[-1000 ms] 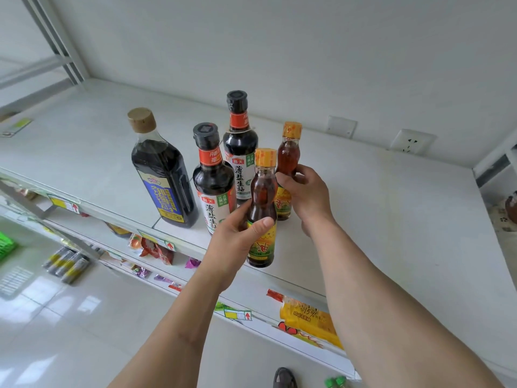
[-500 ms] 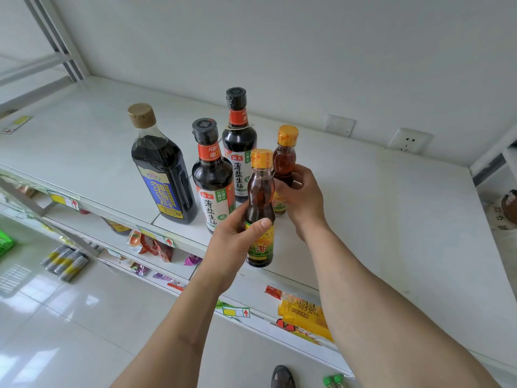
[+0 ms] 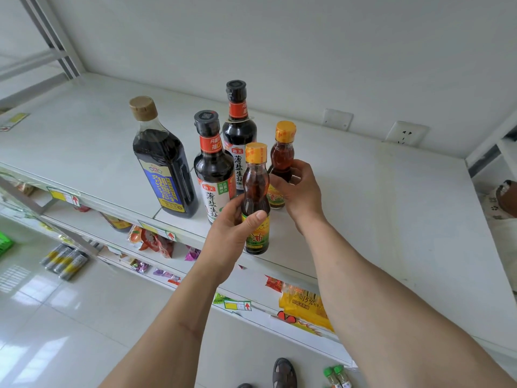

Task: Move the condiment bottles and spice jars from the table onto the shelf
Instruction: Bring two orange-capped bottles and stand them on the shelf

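On the white top shelf (image 3: pixel 377 208) stand several bottles. My left hand (image 3: pixel 232 236) grips a small amber oil bottle with an orange cap (image 3: pixel 256 189) near the shelf's front edge. Just behind it, my right hand (image 3: pixel 299 189) holds a second small amber bottle with an orange cap (image 3: pixel 282 155). To their left stand two dark soy sauce bottles with black caps, one in front (image 3: pixel 212 169) and one behind (image 3: pixel 237 127). A large dark bottle with a tan cap and blue label (image 3: pixel 162 161) stands furthest left.
Lower shelves hold snack packets (image 3: pixel 152 239) and a yellow package (image 3: pixel 306 309). Two wall sockets (image 3: pixel 404 134) sit behind the shelf. A metal shelf upright (image 3: pixel 56 37) rises at the left. Tiled floor and a shoe (image 3: pixel 284 373) lie below.
The view has shifted slightly. Both hands still hold their small bottles, and the rear bottle now stands a little further right of the front one.
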